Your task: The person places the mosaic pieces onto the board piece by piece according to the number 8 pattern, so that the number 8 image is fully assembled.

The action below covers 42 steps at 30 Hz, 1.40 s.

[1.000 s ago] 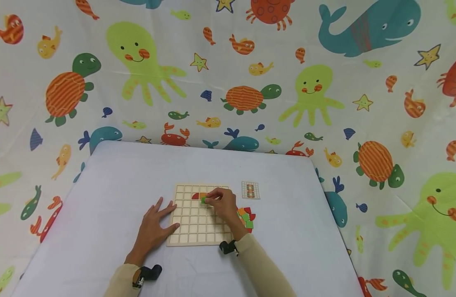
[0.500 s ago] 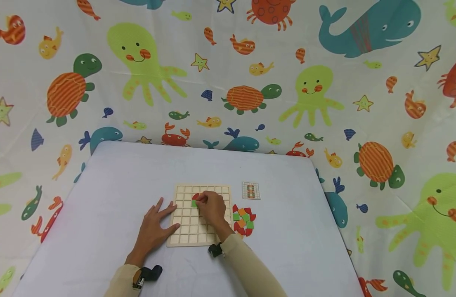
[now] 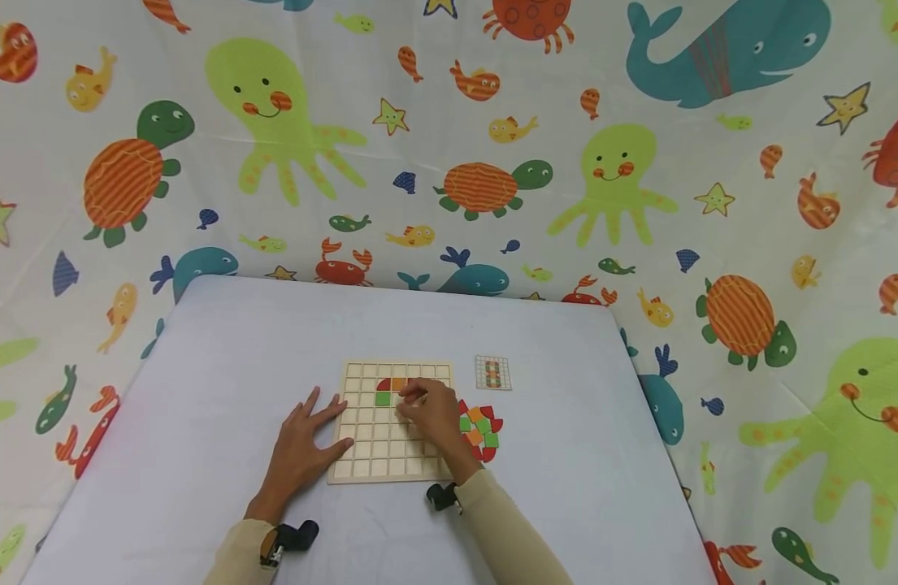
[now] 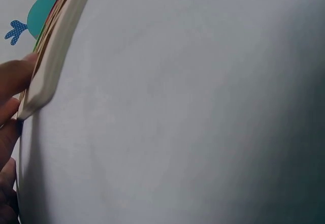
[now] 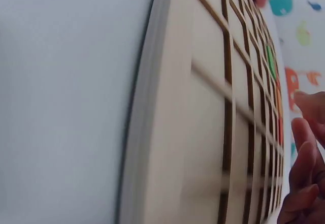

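Observation:
A wooden grid board (image 3: 361,468) lies on the white table. In one of its upper rows sit a red curved piece (image 3: 383,384) and an orange square (image 3: 399,383); more red shows beside my right hand. A green square (image 3: 383,399) lies in the cell below the red piece. My right hand (image 3: 434,414) hovers over the board just right of the green square, thumb and fingers apart, with nothing visible between them. My left hand (image 3: 302,447) rests at the board's left edge, fingers spread, fingertips and thumb touching the frame (image 4: 53,61).
Several loose red, orange and green pieces (image 3: 481,431) lie in a cluster right of the board, partly behind my right wrist. A small pattern card (image 3: 493,373) lies at the board's upper right. A sea-animal cloth (image 3: 419,146) hangs behind the table.
The green square, pinched in my right hand earlier, now lies in a board cell. My right hand moved left, let it go and drew back right. The left hand stays at the edge.

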### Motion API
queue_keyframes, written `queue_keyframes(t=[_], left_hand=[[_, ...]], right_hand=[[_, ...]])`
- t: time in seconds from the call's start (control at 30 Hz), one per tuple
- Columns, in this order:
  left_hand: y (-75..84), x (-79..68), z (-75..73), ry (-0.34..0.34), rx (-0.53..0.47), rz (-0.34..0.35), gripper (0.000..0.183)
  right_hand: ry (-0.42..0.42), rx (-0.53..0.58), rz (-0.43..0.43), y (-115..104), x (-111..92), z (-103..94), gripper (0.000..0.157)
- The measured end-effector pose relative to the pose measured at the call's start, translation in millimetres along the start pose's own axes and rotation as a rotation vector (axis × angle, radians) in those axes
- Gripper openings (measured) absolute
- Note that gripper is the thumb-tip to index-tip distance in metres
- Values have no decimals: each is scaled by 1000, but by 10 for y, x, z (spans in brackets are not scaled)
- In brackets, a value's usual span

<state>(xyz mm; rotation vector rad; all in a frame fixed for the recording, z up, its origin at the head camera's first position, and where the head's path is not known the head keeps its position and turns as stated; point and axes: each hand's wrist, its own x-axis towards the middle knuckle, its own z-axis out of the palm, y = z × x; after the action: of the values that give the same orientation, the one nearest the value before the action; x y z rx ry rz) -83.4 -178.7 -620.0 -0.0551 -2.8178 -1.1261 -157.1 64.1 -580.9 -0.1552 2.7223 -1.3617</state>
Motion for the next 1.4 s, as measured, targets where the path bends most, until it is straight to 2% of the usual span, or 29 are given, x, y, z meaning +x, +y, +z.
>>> queue_keyframes(t=[0.1,0.2,0.4,0.53,0.7,1.03,1.23,1.4], left_hand=[[-2,4,-8,-2,0,-3,71],[-3,5,-18,0,-1,-6,71],[-7,-1,-25,8,-8,3,71],[-9,-3,-22,15,-9,6,70],[-11,0,-16,3,-9,-1,71],[-7,9,3,-19,1,-16,72],[-26,4,11,-5,-7,-9,71],[-15,6,1,-12,-14,-10,71]], right_hand=[[25,66,-4,148,-50,-154,11],[55,83,-5,291,-85,-321,12],[117,4,55,490,-137,-614,16],[96,-28,106,580,-201,-726,18],[46,-99,115,670,-286,-766,16],[40,-323,117,654,-398,-790,17],[5,-325,112,669,-431,-770,18],[48,-208,111,627,-447,-759,20]])
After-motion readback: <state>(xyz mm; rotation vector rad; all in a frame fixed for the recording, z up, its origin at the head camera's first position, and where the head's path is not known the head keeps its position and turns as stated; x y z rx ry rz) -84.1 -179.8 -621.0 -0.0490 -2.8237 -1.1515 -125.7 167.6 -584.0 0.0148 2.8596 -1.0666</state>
